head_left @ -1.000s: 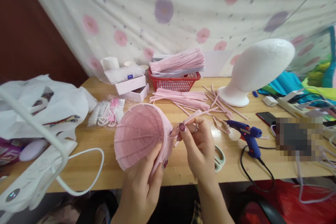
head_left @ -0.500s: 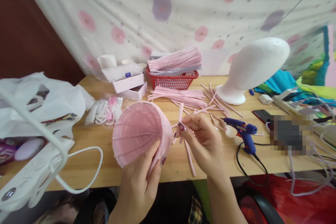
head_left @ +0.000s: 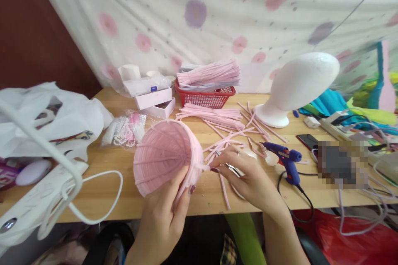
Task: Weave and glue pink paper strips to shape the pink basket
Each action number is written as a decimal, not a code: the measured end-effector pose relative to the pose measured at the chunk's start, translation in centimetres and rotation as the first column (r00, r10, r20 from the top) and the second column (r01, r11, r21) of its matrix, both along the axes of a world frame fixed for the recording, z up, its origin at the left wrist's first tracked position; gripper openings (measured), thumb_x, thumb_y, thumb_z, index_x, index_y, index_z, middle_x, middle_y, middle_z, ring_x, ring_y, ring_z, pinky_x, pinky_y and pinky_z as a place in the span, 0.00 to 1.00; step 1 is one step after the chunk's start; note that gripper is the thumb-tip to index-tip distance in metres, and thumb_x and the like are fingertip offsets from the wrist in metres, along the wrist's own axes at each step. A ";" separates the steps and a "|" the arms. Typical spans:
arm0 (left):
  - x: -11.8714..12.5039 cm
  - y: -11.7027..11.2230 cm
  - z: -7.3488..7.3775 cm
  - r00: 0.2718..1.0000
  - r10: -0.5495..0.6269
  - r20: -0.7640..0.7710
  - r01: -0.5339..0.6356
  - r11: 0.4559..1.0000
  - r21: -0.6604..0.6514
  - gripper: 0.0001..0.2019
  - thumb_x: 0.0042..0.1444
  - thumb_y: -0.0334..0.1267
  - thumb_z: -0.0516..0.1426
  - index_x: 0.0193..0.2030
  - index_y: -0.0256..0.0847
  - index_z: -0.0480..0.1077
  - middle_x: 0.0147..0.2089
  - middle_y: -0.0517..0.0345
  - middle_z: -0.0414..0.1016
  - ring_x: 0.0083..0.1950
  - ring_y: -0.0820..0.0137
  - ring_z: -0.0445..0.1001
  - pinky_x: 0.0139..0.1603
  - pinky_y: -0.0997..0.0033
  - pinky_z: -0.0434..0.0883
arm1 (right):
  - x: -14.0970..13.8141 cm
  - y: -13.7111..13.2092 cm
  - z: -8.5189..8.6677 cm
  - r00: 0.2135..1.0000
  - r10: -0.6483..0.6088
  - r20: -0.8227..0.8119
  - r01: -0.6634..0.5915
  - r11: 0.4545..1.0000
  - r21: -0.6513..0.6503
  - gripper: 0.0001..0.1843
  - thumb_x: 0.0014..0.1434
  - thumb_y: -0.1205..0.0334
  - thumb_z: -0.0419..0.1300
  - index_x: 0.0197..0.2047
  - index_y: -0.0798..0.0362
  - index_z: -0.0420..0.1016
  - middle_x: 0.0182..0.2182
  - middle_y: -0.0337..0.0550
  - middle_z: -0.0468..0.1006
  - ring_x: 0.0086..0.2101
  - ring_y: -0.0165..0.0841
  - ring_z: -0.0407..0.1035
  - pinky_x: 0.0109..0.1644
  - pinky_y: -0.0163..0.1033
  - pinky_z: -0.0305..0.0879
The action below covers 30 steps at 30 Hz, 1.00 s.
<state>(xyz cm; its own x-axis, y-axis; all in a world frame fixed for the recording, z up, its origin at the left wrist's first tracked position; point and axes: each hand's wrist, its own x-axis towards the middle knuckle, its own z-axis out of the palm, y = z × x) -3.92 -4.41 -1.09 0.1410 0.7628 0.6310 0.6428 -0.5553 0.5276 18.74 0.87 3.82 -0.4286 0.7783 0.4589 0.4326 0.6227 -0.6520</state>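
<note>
A pale pink basket-shaped piece (head_left: 164, 153), woven from fuzzy stems, tilts with its open mouth toward the left. My left hand (head_left: 169, 207) is closed on its lower right rim, thumb outside and fingers inside. At the right rim a short pink stem end (head_left: 203, 167) sticks out, slightly blurred. My right hand (head_left: 245, 174) is beside it, fingers curled around silver scissors (head_left: 234, 169) that are mostly hidden under the hand. Loose pink fuzzy stems (head_left: 224, 194) lie on the table around and beneath this hand.
A blue glue gun (head_left: 289, 161) with a cord stands at right, near a phone (head_left: 307, 141). Behind are a white foam head (head_left: 301, 83), a red basket (head_left: 205, 99) of stems and a stem bundle (head_left: 211, 116). Bagged beads (head_left: 126, 130) and a white lamp arm (head_left: 40, 136) are left.
My right hand has let go of the upright pink stem piece and turned downward to the right, around the scissors. My left hand still holds the pink woven piece in nearly the same place.
</note>
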 end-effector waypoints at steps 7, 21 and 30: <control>-0.3 -0.1 0.0 1.000 0.019 -0.016 -0.018 1.000 0.005 0.18 0.71 0.36 0.53 0.65 0.42 0.68 0.54 0.50 0.85 0.51 0.66 0.86 0.54 0.77 0.80 | 1.0 1.4 -1.3 0.936 -0.338 -0.095 0.343 0.939 0.035 0.06 0.68 0.64 0.61 0.42 0.48 0.81 0.39 0.41 0.84 0.40 0.38 0.77 0.44 0.42 0.70; -0.3 -0.1 -0.8 0.999 0.008 0.052 -0.004 0.998 -0.060 0.19 0.71 0.38 0.55 0.66 0.43 0.69 0.56 0.50 0.84 0.51 0.63 0.86 0.53 0.74 0.81 | 2.0 0.0 -0.3 0.981 -0.053 -0.187 0.003 0.965 -0.261 0.09 0.62 0.54 0.71 0.39 0.50 0.84 0.35 0.43 0.85 0.35 0.36 0.81 0.39 0.39 0.77; -0.2 -0.1 -1.5 0.994 0.008 0.109 0.000 0.997 -0.075 0.18 0.71 0.42 0.55 0.65 0.45 0.71 0.56 0.51 0.84 0.52 0.62 0.85 0.56 0.69 0.81 | 10.5 1.1 -2.8 0.699 -0.715 0.027 0.709 0.687 -0.159 0.11 0.58 0.52 0.65 0.35 0.50 0.81 0.36 0.50 0.86 0.38 0.45 0.80 0.42 0.47 0.74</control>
<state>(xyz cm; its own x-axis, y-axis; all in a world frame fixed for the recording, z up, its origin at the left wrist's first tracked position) -4.13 -4.54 -2.64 0.0712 0.8088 0.5838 0.5816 -0.5092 0.6344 29.21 1.93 0.99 0.2957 0.9010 0.3174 0.6817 0.0337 -0.7309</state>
